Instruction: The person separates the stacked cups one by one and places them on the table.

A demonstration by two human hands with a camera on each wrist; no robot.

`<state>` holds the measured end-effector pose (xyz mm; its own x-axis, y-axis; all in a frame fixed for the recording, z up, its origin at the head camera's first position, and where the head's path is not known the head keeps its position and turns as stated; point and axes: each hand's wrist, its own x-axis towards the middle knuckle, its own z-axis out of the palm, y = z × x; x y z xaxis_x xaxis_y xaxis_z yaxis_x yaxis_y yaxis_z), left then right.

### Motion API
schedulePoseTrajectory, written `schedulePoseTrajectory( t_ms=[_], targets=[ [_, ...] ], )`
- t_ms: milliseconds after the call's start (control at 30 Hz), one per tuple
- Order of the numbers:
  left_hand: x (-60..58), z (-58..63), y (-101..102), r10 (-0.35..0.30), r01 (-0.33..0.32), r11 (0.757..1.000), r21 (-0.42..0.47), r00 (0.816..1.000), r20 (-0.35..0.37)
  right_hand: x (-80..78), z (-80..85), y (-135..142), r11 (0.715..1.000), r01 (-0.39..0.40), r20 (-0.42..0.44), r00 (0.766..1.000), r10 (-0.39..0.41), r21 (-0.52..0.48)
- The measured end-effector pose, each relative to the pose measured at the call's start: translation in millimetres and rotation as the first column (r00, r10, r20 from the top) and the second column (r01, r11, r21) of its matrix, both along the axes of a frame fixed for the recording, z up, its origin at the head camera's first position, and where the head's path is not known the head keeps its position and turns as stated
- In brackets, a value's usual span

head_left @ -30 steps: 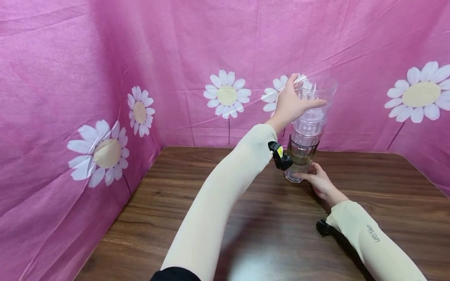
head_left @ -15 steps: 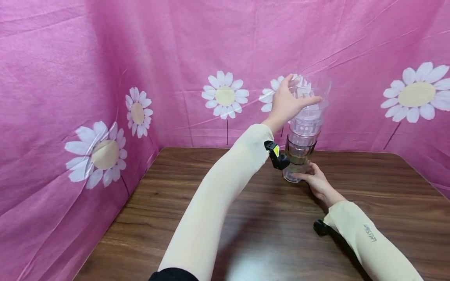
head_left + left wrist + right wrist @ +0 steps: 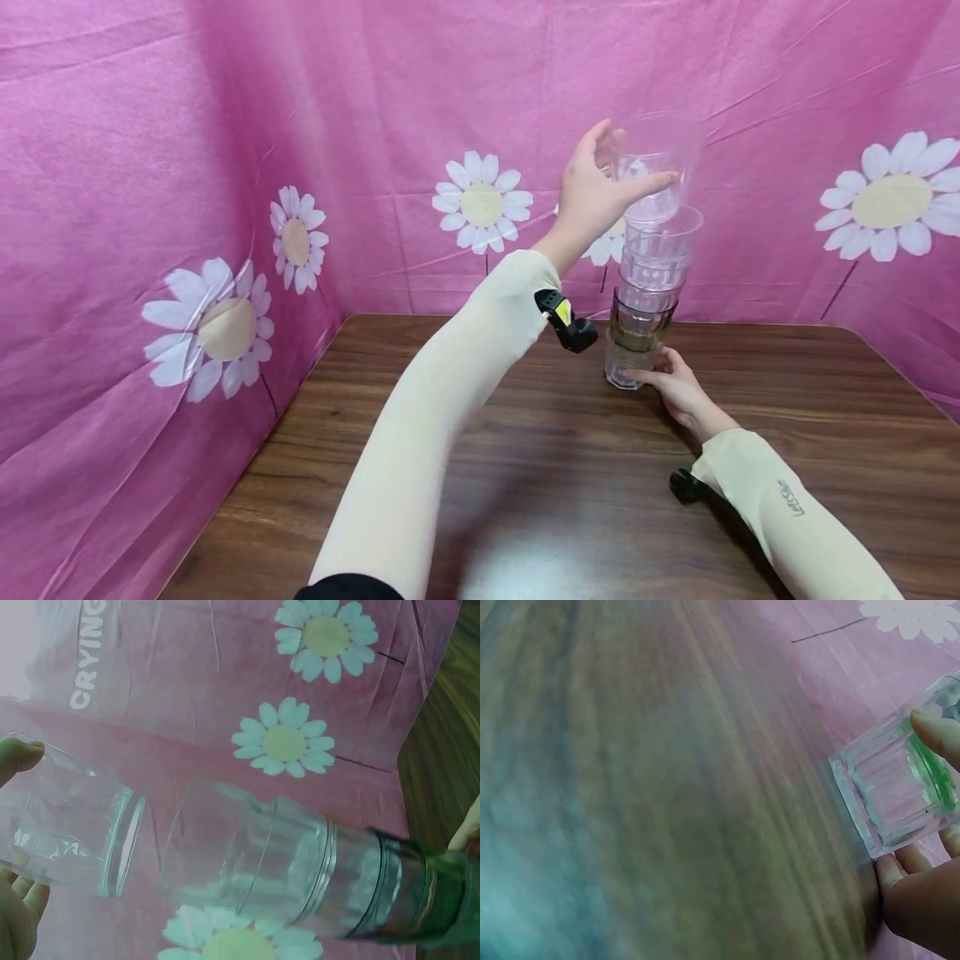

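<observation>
My left hand (image 3: 596, 187) grips a clear cup (image 3: 656, 167) between thumb and fingers, high over the table. Below it stands a tall stack of nested cups (image 3: 651, 292), clear ones in the upper part and a dark greenish one lower down. In the left wrist view a gap shows between the held cup (image 3: 79, 825) and the top cup of the stack (image 3: 217, 847). With thumb and fingers my right hand (image 3: 681, 392) holds the bottom cup (image 3: 892, 780), a clear faceted one resting on the table.
The brown wooden table (image 3: 525, 467) reaches back to a pink cloth (image 3: 375, 125) printed with white daisies, which hangs behind it and along the sides. The stack stands near the table's back edge.
The left hand has lifted the top cup up and out of the stack, slightly leftward, baring the rim of the cup beneath. The right hand has stayed at the base.
</observation>
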<state>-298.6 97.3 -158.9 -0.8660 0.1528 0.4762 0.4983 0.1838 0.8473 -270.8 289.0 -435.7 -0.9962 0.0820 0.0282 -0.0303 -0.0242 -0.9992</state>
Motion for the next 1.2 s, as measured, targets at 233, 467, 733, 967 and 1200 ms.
schedulePoseTrajectory(
  t_ms=[233,467,733,967,1200],
  targets=[
    [-2.6,-1.7,-35.9,-0.058,0.054,0.991,0.122,0.998,0.023,0.2,-0.7,1.1,0.999,-0.006,-0.015,1.0,0.006,-0.033],
    [-5.7,-10.2,-75.0,-0.056,0.054,0.982,0.182,0.998,0.011,-3.3,-1.5,1.9,1.0,-0.001,0.003,1.0,0.001,0.0],
    [-8.9,-36.7,-112.4,-0.044,0.043,0.984,0.174,0.999,0.003,-5.3,-6.7,4.3,1.0,-0.009,0.003,1.0,0.009,-0.016],
    [-6.5,-62.2,-139.1,-0.015,0.013,0.99,0.14,1.0,0.01,-4.7,-7.2,4.4,0.999,-0.024,-0.007,1.0,0.024,-0.036],
    [-2.6,-93.7,-171.2,0.045,-0.052,0.992,0.114,0.997,0.069,-3.5,-5.5,4.1,0.997,-0.04,-0.016,0.999,0.039,-0.062]
  ],
)
